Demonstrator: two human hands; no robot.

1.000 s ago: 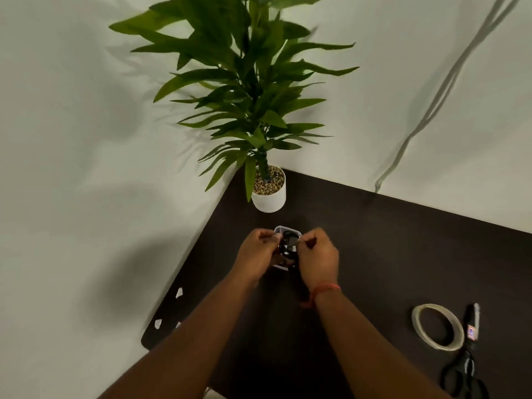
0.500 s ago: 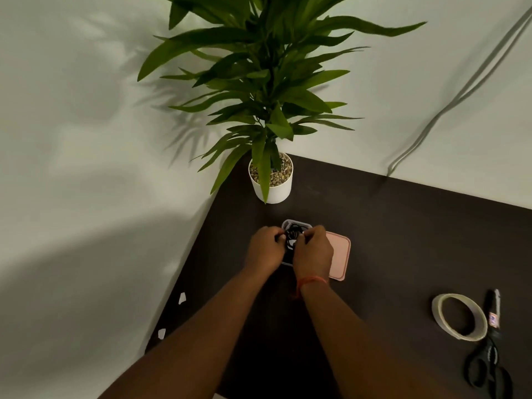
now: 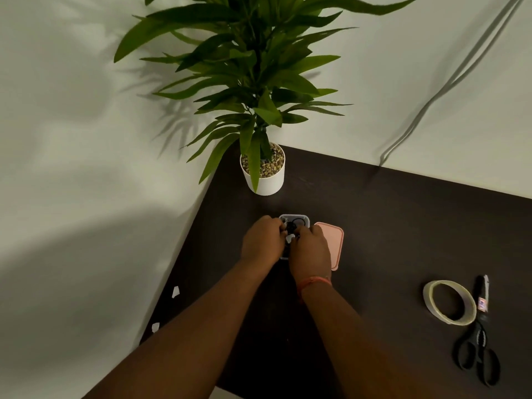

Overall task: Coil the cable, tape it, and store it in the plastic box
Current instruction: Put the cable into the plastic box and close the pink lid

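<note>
The counter [image 3: 388,226] is a dark, matte, wood-grained slab set into a pale wall corner. At its far corner stands a potted plant [image 3: 262,171], long glossy leaves rising from a smooth white cylindrical pot topped with pebbles. At the near right lie a tape roll [image 3: 449,302], a pale translucent ring lying flat, and, touching it, black-handled scissors [image 3: 476,349] with closed blades.

Both hands are gathered over the small clear plastic box [image 3: 294,221], a rounded square with thin rigid walls. Its pink lid [image 3: 331,243], flat with rounded corners, lies just beside the box on the right. The black cable [image 3: 293,228], thin and springy, is seen as loops inside the box, under the fingertips.

The left hand [image 3: 263,240] and right hand [image 3: 309,250] are curled narrowly, fingertips pressed down on the cable; whether either grip is truly closed on it cannot be told.

The storing step is judged to be in hand. It is best done by pressing the coil flat below the rim, loops tucked inward so none springs out, while the box is steadied against sliding on the smooth counter. The lid is then to be fitted.
</note>
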